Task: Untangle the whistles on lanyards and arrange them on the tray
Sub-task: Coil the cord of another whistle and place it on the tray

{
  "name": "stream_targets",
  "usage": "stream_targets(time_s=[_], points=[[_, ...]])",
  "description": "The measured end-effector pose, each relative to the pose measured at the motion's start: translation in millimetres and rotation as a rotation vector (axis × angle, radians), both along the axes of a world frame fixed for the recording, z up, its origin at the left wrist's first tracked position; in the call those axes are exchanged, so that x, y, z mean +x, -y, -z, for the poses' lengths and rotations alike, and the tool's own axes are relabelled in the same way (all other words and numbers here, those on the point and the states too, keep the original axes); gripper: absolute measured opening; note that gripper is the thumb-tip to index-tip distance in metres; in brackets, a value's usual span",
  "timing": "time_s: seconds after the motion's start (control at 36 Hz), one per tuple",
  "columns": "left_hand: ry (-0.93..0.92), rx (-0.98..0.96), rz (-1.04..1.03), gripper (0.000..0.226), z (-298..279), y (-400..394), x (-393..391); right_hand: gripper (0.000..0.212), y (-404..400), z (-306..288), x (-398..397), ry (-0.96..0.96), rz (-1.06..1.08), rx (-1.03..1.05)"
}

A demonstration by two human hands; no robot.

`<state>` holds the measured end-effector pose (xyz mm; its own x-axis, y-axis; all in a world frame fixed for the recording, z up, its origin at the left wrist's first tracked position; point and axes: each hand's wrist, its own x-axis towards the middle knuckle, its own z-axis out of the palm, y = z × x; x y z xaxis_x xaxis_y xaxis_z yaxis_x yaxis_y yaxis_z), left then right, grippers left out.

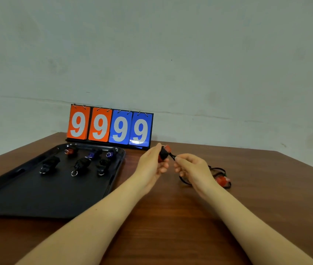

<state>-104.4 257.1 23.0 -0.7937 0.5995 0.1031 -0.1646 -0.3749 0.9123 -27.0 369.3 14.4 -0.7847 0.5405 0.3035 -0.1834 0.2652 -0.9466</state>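
My left hand [152, 163] grips a red whistle [164, 153] wrapped in black lanyard cord, held above the wooden table. My right hand [192, 168] pinches the black cord [172, 155] that leads off that whistle. Behind my right hand a second red whistle [222, 180] lies on the table among loops of black lanyard. To the left sits a black tray [37, 197] holding several wound whistles: three black ones in the nearer row, one red and two blue ones behind.
A flip scoreboard [110, 127] showing 9 9 9 9 on orange and blue cards stands at the table's back edge against the wall. The brown wooden table [171, 217] stretches to the right and toward me.
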Motion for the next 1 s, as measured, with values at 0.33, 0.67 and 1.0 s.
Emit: stream_targets(time_s=[0.33,0.67,1.0], points=[[-0.408,-0.346,-0.074,0.029,10,0,-9,0.009,2,3,0,-0.038,0.16,0.526],[-0.719,-0.431,-0.121,0.025,11,-5,-11,0.015,3,2,4,-0.057,0.088,0.383],[-0.743,-0.369,-0.096,0.015,12,-2,-8,0.017,-4,-5,5,-0.015,-0.165,-0.314]])
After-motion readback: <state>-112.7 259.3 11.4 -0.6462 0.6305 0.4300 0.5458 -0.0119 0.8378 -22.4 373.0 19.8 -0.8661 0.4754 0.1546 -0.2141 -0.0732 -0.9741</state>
